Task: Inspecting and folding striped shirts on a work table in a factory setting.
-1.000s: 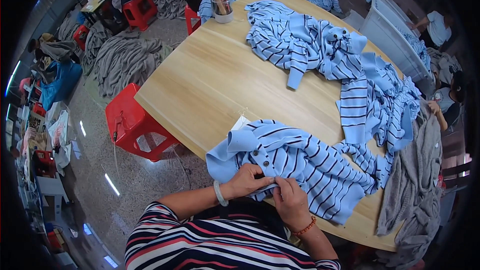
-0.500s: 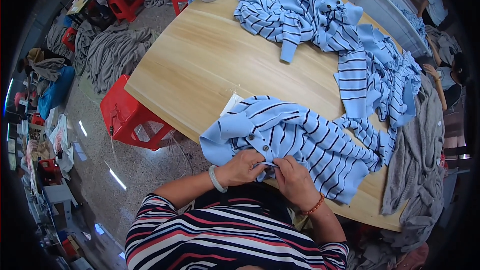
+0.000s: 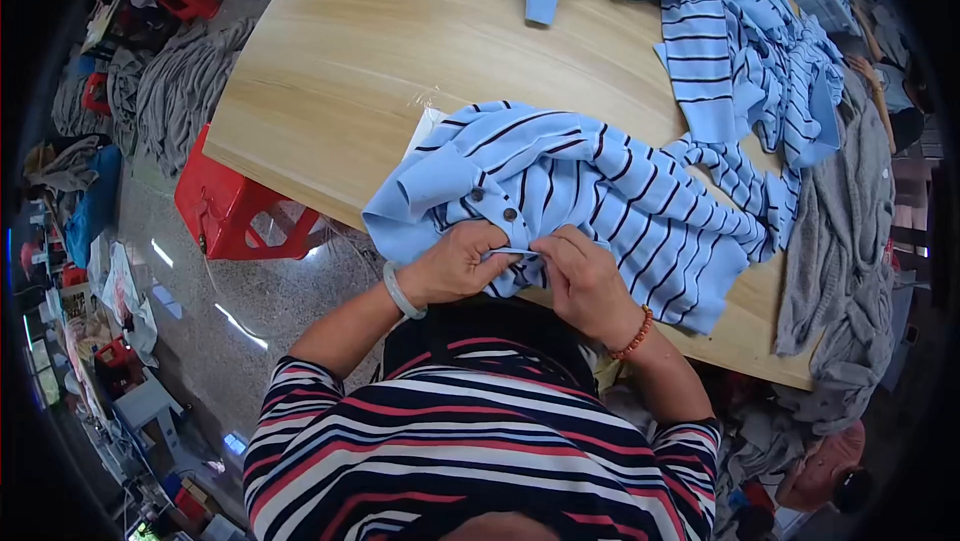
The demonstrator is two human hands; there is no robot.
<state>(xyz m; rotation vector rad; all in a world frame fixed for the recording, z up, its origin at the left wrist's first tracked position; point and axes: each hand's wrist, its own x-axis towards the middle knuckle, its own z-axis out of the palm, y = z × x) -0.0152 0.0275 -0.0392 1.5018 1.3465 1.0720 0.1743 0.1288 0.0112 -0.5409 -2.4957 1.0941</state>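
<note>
Pale-brown wooden table (image 3: 320, 71): looked smooth, faintly glossy.
Blue, black-striped knit garment (image 3: 590, 196) on the table: was matt cloth.
Red plastic stool (image 3: 218, 199) left of the table: shone smoothly.
Long grey knit cloth (image 3: 836, 261), table's right side: looked matt, rough.
Speckled grey floor (image 3: 225, 291) left of the table: was glossy.

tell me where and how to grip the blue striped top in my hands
Probably best pinched: take the blue striped top by its narrow plain edge near the dark buttons, coming from your side; that strip runs between your left hand and right hand, close to you, while the rest lies in loose folds.
</note>
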